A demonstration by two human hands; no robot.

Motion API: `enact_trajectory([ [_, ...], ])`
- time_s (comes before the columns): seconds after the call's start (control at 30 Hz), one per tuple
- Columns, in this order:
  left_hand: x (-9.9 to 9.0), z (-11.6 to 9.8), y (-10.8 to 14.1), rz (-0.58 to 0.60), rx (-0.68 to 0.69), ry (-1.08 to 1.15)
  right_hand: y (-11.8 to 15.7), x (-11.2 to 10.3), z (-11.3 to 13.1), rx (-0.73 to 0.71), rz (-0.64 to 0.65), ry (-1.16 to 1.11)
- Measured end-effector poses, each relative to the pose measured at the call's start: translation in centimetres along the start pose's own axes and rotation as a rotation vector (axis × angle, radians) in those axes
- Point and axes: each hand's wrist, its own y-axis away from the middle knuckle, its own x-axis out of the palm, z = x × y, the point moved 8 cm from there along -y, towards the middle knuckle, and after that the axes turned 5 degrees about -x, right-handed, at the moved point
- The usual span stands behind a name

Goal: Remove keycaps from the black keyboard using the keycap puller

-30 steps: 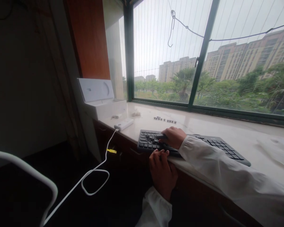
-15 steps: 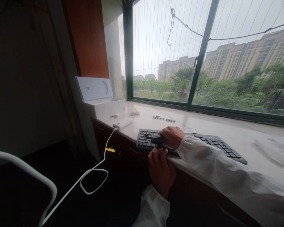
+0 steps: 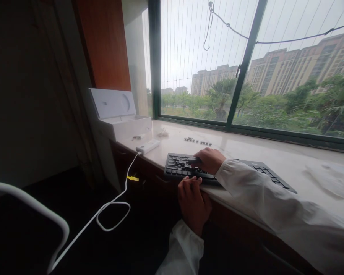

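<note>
A black keyboard (image 3: 174,172) lies along the front edge of the pale counter, with dark gaps among its keys near the left end. My right hand (image 3: 210,160) is closed round a black-handled keycap puller (image 3: 194,160), whose thin wire ends reach down to the keys. The right forearm, in a white sleeve, crosses over the keyboard and hides its middle. From below the counter edge, my left hand (image 3: 192,202) comes up with bent fingers, its fingertips gripping the keyboard's front edge. Several small keycaps (image 3: 197,141) stand in a row behind the keyboard.
An open white box (image 3: 126,128) stands at the counter's left end. Before it lies a white power bank (image 3: 148,146) with a white cable (image 3: 126,183) hanging down, bearing a yellow tag. Crumpled plastic (image 3: 163,133) sits nearby. Behind the counter is a green-framed window (image 3: 189,123).
The keycap puller's handle and my right hand have shifted slightly over the keys. My left hand stays at the keyboard's front edge. The view has moved a little.
</note>
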Motion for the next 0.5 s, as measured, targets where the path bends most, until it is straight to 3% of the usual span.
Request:
enact_trajectory([
  [0.2, 0.0, 0.1, -0.1, 0.010, -0.019, 0.034, -0.7, 0.5, -1.2, 0.004, -0.027, -0.141],
  [0.4, 0.2, 0.1, -0.1, 0.040, -0.018, 0.031, -1.3, -0.4, -2.5, -0.033, -0.187, -0.525],
  [0.5, 0.2, 0.0, -0.1, 0.042, -0.018, 0.032, -1.2, -0.4, -2.5, -0.033, -0.180, -0.460],
])
